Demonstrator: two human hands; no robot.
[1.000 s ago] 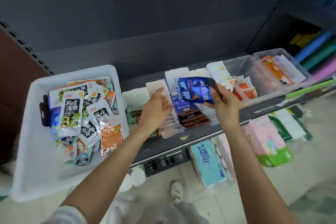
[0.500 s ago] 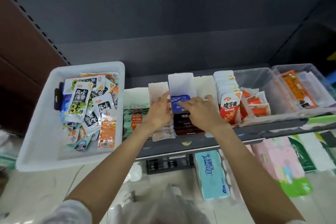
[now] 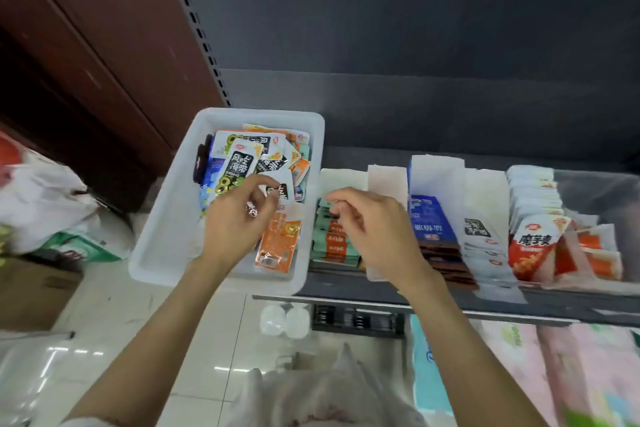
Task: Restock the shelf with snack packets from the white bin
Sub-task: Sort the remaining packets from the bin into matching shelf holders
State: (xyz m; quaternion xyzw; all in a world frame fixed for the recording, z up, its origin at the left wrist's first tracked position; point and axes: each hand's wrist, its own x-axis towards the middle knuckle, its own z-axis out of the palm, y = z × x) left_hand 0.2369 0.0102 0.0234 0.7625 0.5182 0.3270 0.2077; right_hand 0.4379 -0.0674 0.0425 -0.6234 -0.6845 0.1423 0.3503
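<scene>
Hovering left hand [image 3: 239, 222], bin [image 3: 162, 218] lengthwise front-to-back

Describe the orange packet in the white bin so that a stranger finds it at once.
Find the white bin left of the shelf rows. The orange packet lies flat at its near right corner, beside the left hand. It is the pile's only large all-orange packet.

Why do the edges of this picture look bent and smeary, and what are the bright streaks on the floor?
Head view: the wide-angle lens bows the shelf upright near the edges. The left hand and right hand look soft, probably from motion. White streaks on the floor tiles are glare from a light source out of frame. The snack packets in the white bin stay readable at the centre.
</scene>
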